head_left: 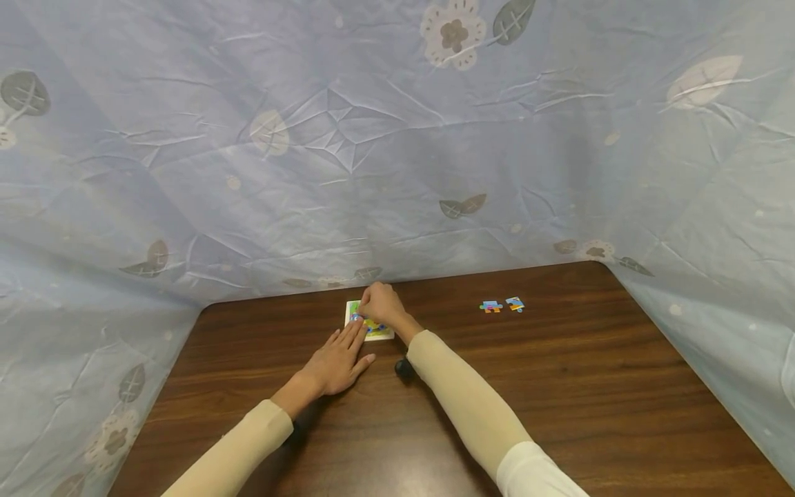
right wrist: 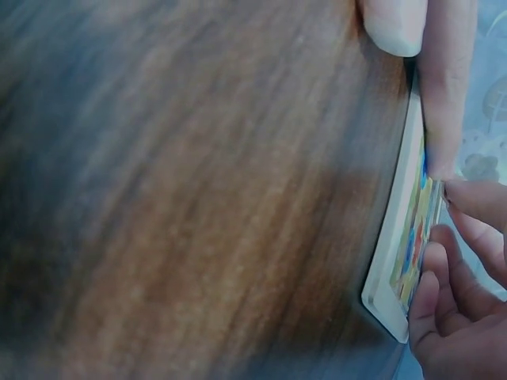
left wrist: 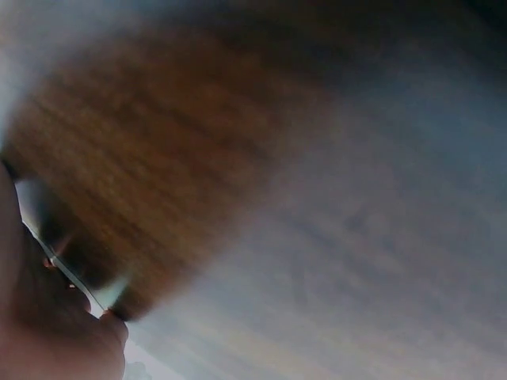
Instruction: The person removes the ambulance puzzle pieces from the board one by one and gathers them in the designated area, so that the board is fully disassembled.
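Note:
A small jigsaw board with a pale rim and a colourful picture lies flat near the back of the table. My left hand lies palm down, its straight fingertips pressing on the board's left part, thumb spread to the side. Over the board's far side, my right hand has its fingers curled. In the right wrist view, that hand's thumb and index finger pinch at a thin puzzle piece at the picture's surface, mostly hidden by the fingertips. The left wrist view is blurred and shows part of the left hand.
Two loose puzzle pieces, one blue and pink and one blue and orange, lie to the right on the brown wooden table. A patterned grey-blue cloth hangs behind the table and along both sides.

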Tool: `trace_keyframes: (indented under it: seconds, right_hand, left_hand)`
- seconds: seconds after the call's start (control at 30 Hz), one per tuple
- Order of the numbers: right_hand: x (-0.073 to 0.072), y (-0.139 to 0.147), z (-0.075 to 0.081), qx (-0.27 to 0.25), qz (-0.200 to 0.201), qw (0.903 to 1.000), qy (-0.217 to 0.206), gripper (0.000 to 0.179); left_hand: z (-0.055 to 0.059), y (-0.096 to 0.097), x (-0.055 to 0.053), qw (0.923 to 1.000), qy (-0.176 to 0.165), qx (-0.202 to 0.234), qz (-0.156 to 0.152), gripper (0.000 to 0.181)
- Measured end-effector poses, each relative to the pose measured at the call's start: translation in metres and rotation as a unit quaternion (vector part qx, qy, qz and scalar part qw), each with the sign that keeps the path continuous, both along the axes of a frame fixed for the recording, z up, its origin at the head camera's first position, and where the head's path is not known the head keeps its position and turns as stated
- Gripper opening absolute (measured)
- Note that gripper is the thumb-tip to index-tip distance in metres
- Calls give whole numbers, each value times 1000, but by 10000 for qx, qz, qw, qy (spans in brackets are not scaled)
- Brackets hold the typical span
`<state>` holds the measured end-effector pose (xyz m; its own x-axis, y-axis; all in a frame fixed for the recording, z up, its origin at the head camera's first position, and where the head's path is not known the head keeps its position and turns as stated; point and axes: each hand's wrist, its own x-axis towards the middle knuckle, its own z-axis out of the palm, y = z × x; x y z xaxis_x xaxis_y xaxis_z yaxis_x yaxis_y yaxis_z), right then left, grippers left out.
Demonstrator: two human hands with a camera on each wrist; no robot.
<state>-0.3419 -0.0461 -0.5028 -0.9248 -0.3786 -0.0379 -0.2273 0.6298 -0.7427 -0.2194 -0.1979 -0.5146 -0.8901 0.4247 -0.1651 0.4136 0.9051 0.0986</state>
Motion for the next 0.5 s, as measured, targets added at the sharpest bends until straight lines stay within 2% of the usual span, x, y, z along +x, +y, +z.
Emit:
trace_keyframes:
  seconds: [0.3,0.5]
  right_hand:
    - [-1,1,-1,-335,82,9994,62,17]
    - [-1,2,1,-593,-98,9982,28,12]
  left_hand:
    - [-3,-2,-1,9997,-111,226,76,79]
    - [1,-2,-3,9995,-145,236,156,80]
